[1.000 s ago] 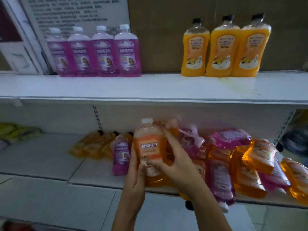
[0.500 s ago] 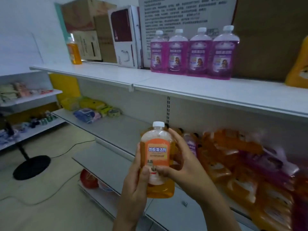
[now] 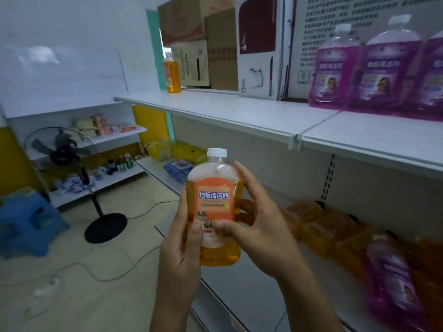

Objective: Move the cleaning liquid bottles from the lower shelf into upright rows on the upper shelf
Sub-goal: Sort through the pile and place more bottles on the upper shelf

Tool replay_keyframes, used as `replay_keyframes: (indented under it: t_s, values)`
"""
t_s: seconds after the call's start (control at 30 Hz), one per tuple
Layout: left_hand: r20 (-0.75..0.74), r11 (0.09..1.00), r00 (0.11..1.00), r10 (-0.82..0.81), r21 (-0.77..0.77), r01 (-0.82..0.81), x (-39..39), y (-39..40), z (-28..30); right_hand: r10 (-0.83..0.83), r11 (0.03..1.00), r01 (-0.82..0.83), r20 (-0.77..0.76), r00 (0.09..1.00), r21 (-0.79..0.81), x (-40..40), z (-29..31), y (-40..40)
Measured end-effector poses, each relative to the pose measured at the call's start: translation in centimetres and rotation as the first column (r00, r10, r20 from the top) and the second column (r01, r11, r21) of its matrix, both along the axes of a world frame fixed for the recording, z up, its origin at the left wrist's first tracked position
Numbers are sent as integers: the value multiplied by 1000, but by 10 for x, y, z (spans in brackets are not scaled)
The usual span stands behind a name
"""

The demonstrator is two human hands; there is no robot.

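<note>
I hold an orange cleaning liquid bottle (image 3: 215, 202) with a white cap upright in front of me, label facing me. My left hand (image 3: 181, 257) grips its left side and my right hand (image 3: 259, 233) wraps its right side. The white upper shelf (image 3: 239, 111) runs across above. On it a lone orange bottle (image 3: 172, 73) stands at the far left end, and purple bottles (image 3: 374, 75) stand upright at the right. On the lower shelf (image 3: 251, 291) orange bottles (image 3: 321, 226) lie on their sides and a purple bottle (image 3: 393, 276) stands at the right, blurred.
Cardboard boxes (image 3: 203, 41) and a white box (image 3: 259, 49) stand behind the upper shelf. A standing fan (image 3: 64, 152) with a round black base, a floor cable (image 3: 96, 274) and a blue stool (image 3: 28, 221) occupy the floor to the left. Side shelves (image 3: 100, 140) hold small goods.
My view has swung left along the shelves; the three orange bottles at the right left the frame. Both hands keep the bottle, which now sits a little higher, away from the pile.
</note>
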State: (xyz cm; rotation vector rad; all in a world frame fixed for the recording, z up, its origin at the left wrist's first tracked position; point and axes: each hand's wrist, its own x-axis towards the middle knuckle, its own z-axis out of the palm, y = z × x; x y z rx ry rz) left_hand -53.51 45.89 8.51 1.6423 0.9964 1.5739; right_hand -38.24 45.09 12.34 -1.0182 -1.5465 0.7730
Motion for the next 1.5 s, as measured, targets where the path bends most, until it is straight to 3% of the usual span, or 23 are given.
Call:
replay_keyframes:
  t_s: [0.17, 0.43, 0.6, 0.73, 0.97, 1.1, 1.27, 1.4, 1.5]
  values:
    - [-26, 997, 999, 23, 72, -21, -28, 72, 32, 32, 994, -31, -11, 999, 104, -30, 33, 78]
    - [93, 997, 995, 31, 66, -37, -70, 148, 57, 9, 985, 11, -115, 993, 175, -86, 47, 152]
    - [81, 998, 997, 0, 70, -6, -102, 196, 61, -2, 986, 11, -55, 998, 166, -116, 62, 199]
    - [20, 992, 995, -94, 82, 92, -135, 253, 61, 14, 995, -24, 109, 994, 93, -134, 69, 244]
    - [-90, 959, 967, -240, 135, 250, -184, 365, 81, -238, 963, 190, 270, 933, 190, -176, 99, 329]
    - [-155, 948, 968, -196, 223, 228, -186, 427, 114, -392, 893, 309, 227, 891, 327, -198, 128, 379]
    - [-316, 887, 917, -242, 311, 341, -182, 515, 156, -606, 770, 460, 282, 743, 443, -204, 166, 438]
    - [-414, 842, 846, -335, 271, 466, -172, 567, 161, -712, 702, 556, 450, 539, 445, -204, 177, 480]
    - [-533, 848, 806, -257, 276, 453, -170, 601, 161, -733, 675, 587, 498, 463, 448, -200, 178, 505]
